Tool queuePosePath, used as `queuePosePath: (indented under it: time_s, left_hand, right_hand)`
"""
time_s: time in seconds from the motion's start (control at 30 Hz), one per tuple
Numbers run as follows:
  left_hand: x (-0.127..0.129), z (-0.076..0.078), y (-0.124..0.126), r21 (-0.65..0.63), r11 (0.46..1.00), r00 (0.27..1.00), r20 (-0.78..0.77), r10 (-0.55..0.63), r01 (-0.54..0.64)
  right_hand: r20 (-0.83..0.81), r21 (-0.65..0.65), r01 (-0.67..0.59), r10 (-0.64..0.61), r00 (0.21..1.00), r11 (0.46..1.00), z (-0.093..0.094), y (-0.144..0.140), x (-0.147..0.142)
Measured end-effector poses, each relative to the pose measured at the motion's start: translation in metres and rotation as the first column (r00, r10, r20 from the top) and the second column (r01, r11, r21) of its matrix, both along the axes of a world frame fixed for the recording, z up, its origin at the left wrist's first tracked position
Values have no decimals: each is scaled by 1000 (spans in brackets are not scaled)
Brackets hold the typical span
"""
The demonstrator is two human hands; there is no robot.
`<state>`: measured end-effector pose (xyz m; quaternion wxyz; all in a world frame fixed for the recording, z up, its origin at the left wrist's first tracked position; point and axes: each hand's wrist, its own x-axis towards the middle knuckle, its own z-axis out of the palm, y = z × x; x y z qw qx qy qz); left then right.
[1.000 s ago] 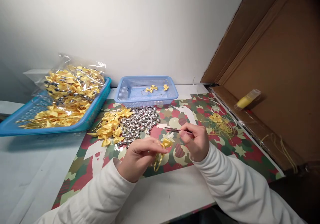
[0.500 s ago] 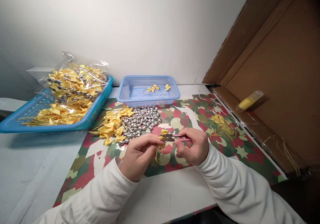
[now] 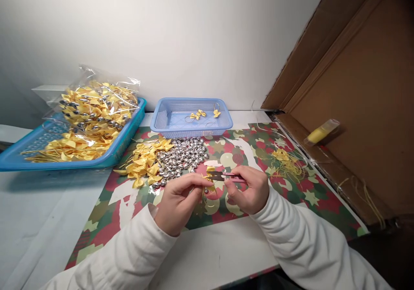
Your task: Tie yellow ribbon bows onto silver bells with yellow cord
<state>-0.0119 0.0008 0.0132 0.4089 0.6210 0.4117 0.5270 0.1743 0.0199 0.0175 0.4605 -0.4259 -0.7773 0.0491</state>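
My left hand (image 3: 181, 199) is closed, its thumb and fingertips pinching a small yellow ribbon bow (image 3: 210, 169). Short yellow cord ends and a silver bead (image 3: 206, 190) show just below those fingertips. In my right hand (image 3: 249, 188) is a pair of small thread snips (image 3: 237, 178) with dark blades and pinkish handles. The blades point left and reach the bow beside my left fingertips; whether they touch the cord I cannot tell. Behind my left hand lie a heap of silver beads (image 3: 184, 156) and a pile of yellow bows (image 3: 145, 160).
A light blue basket (image 3: 190, 132) holding a few bows stands at the back. At left, a larger blue basket (image 3: 64, 165) carries a plastic bag (image 3: 100, 96) of bows. Yellow cord scraps (image 3: 287, 162) lie right, near a cardboard wall (image 3: 355, 74) and a yellow-filled tube (image 3: 322, 131).
The long yellow cord loop hanging below my left fingertips is gone from there, and a silver bead now shows in that spot. Both hands have stayed nearly in place.
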Motion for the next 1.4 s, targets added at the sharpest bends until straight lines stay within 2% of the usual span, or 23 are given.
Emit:
queuePosePath:
  time_s: [0.2, 0.7, 0.9, 1.07, 1.17, 1.27, 1.4]
  left_hand:
    - [1, 1, 0, 26, 1000, 1000, -9, -12, 12]
    - [1, 1, 0, -10, 1000, 1000, -27, -5, 5]
    - [2, 1, -1, -113, 993, 1000, 1, 25, -25]
    - [-1, -1, -1, -213, 977, 995, 95, 33, -12]
    - [-3, -6, 0, -291, 955, 980, 197, -3, 61]
    - [-1, -7, 1, -377, 924, 956, 288, 58, 57]
    - [4, -1, 1, -445, 894, 918, 376, 125, 61]
  right_hand:
    - [13, -23, 1, -1, 1000, 1000, 1, 0, -1]
    - [-15, -87, -15, 14, 1000, 996, 1, -1, -2]
    - [-53, -88, 24, -29, 998, 996, 2, -2, -3]
    - [-134, -200, 41, -69, 989, 979, 4, 5, 7]
    - [-163, -145, 37, -61, 985, 989, 6, 10, 15]
    - [-116, -31, 5, -8, 993, 1000, 9, 10, 19]
    - [-27, 77, -22, 25, 999, 997, 9, 7, 17]
